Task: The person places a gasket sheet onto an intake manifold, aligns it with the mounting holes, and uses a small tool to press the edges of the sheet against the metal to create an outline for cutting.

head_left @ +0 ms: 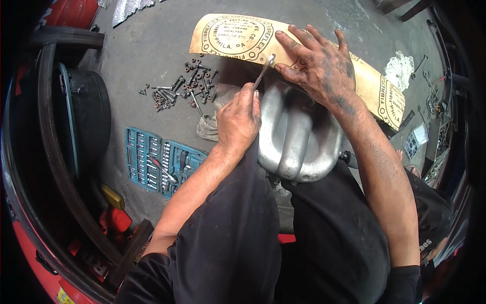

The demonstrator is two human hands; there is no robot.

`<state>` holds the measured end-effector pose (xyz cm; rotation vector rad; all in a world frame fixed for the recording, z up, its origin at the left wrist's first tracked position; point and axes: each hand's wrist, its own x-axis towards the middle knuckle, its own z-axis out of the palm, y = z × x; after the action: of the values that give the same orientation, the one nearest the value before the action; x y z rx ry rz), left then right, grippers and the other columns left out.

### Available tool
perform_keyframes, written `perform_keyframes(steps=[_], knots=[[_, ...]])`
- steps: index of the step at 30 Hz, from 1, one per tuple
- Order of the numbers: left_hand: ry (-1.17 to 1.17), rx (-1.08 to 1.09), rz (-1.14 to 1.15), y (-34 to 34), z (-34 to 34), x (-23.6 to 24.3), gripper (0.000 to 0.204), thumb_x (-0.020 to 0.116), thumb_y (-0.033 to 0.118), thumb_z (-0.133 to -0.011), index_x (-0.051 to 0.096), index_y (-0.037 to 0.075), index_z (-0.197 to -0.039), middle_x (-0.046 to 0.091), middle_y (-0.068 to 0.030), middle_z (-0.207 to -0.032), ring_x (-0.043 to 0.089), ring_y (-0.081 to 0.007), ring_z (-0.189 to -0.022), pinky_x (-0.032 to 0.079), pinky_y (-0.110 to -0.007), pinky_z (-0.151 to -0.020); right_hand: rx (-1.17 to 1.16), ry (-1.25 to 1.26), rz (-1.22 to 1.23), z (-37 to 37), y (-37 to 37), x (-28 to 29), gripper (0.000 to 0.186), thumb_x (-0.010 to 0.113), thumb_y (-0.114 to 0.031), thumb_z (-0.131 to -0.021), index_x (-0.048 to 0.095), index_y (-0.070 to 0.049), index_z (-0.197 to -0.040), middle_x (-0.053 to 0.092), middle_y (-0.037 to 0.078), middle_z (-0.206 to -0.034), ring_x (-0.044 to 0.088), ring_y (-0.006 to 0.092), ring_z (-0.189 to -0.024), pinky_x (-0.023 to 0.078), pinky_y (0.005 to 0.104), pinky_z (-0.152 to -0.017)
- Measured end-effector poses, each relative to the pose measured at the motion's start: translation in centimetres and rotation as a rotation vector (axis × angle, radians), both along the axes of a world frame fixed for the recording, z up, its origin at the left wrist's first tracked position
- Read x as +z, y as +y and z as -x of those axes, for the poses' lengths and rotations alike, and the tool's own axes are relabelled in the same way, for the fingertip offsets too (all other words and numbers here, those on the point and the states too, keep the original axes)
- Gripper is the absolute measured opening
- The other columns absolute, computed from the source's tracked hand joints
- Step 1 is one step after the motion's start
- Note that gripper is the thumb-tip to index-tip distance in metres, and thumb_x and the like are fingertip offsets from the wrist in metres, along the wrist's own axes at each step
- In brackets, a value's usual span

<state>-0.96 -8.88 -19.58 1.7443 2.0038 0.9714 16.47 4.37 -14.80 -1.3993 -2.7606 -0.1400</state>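
My left hand is closed around the shaft of a wrench. The shiny ring end of that wrench meets the near edge of a tan printed gasket paper sheet. Spread flat across the sheet, my right hand presses on it with fingers apart, its thumb close to the wrench head. Beneath the sheet lies a silver cast-metal manifold with curved pipes, resting between my knees. The sheet covers its far part. Dark grease marks my right hand.
Loose bolts and nuts lie on the grey floor at the left, near a crumpled bag. An open teal socket set sits closer in. A dark metal frame borders the left. At the right are a person and scattered tools.
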Motion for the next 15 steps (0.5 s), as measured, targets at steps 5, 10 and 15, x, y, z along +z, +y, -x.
perform_keyframes(steps=[5,10,15], knots=[[-0.023,0.006,-0.008,0.37,0.08,-0.3,0.025,0.06,0.013,-0.1,0.062,0.002,-0.123,0.072,-0.023,-0.096,0.072,-0.0419,-0.085,0.057,-0.049,-0.073,0.007,0.012,-0.009,-0.14,0.08,-0.25,0.063,0.051,-0.07,-0.094,0.047,-0.042,-0.151,0.052,-0.002,-0.153,0.047,0.0227,-0.143,0.021,0.0635,-0.124],[0.027,-0.012,0.047,0.14,0.16,-0.02,0.026,0.062,0.011,-0.098,0.06,0.001,-0.122,0.071,-0.0217,-0.093,0.071,-0.0405,-0.082,0.057,-0.048,-0.071,0.005,0.008,-0.009,-0.05,0.16,-0.08,0.062,0.052,-0.068,-0.095,0.048,-0.04,-0.15,0.052,-0.002,-0.153,0.047,0.0237,-0.143,0.022,0.064,-0.123],[0.075,-0.045,0.008,0.24,0.03,-0.31,0.027,0.064,0.008,-0.096,0.058,0.0,-0.121,0.07,-0.0199,-0.089,0.071,-0.0389,-0.078,0.057,-0.048,-0.067,0.007,0.021,-0.014,-0.23,0.17,0.02,0.061,0.053,-0.067,-0.095,0.049,-0.039,-0.15,0.053,-0.001,-0.152,0.048,0.0242,-0.142,0.023,0.0644,-0.122]])
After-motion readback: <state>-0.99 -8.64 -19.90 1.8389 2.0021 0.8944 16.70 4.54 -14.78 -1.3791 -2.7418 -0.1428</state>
